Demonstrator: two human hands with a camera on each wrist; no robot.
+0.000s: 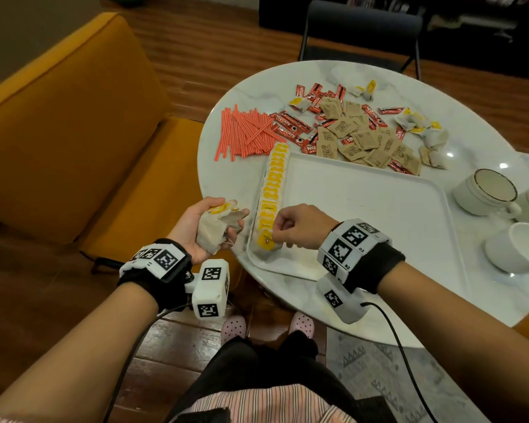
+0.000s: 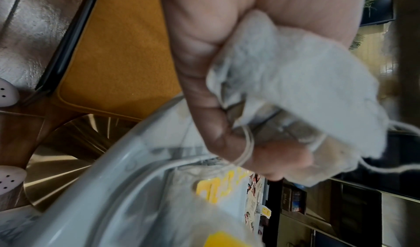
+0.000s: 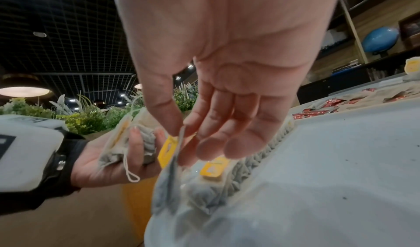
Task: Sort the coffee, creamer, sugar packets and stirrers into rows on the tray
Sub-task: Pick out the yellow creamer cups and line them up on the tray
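Note:
A white tray [image 1: 364, 215] lies on the round marble table [image 1: 440, 96]. Along its left edge runs a row of yellow-tagged tea bags [image 1: 272, 184]. My right hand [image 1: 276, 231] pinches one tea bag [image 3: 172, 162] between thumb and forefinger at the near end of that row. My left hand [image 1: 226, 222] hovers just left of the tray, off the table's edge, gripping a bunch of tea bags [image 1: 216, 230] [image 2: 295, 81]. Beyond the tray lie red stirrers [image 1: 245, 132], red coffee sticks [image 1: 290, 126] and brown sugar packets [image 1: 364, 138], mixed in a heap.
More loose tea bags [image 1: 422, 126] sit at the heap's far right. Three white cups [image 1: 486, 190] stand to the right of the tray. A yellow sofa [image 1: 74, 132] is on the left and a dark chair [image 1: 361, 29] behind the table.

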